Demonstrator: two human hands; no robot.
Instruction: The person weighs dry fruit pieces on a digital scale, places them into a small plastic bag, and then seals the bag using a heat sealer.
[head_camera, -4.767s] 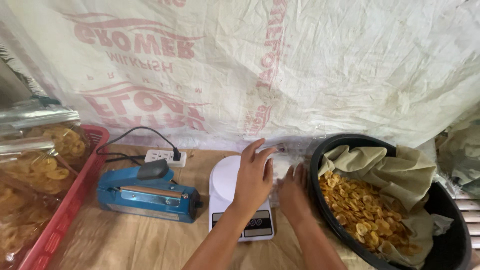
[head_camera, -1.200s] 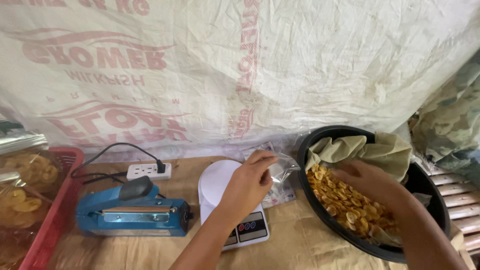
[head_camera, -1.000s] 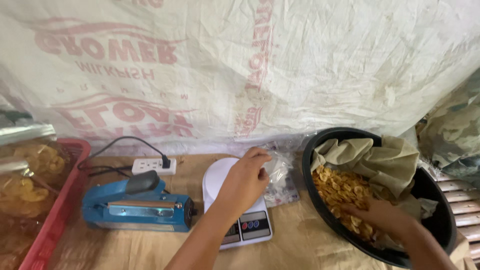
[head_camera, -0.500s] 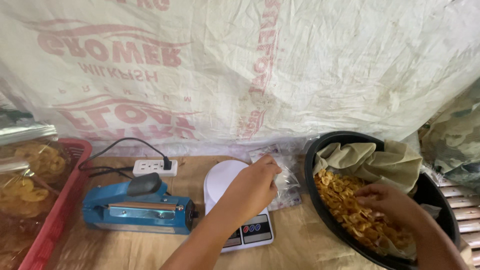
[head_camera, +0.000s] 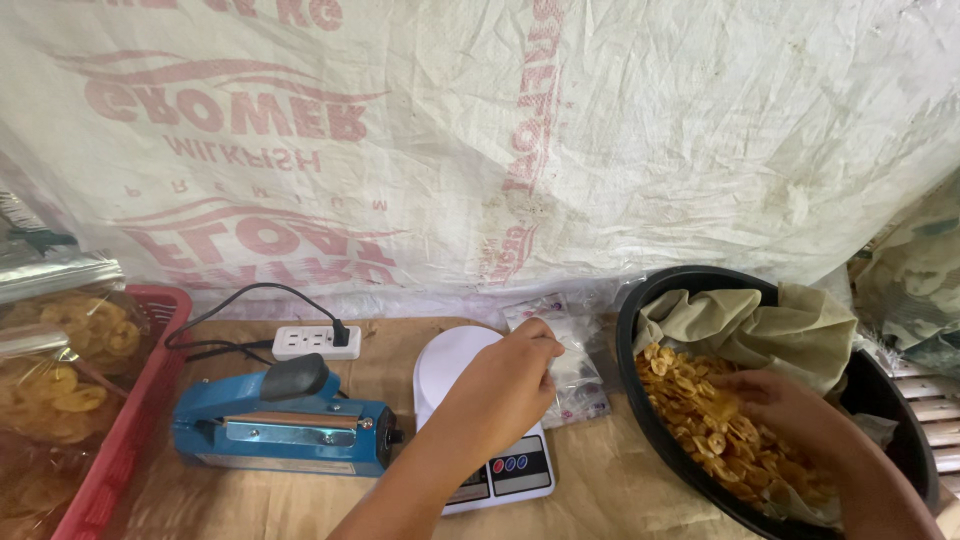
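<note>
A small home snack-packing workshop: a blue heat sealer, a white digital scale, a black basin of chips, bagged chips in a red crate, sacking backdrop.

Blue sealer and black basin flank scale.

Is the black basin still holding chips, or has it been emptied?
Not empty. A pile of yellow chips lies on the cloth lining the black basin, and the right hand rests in them.
</note>
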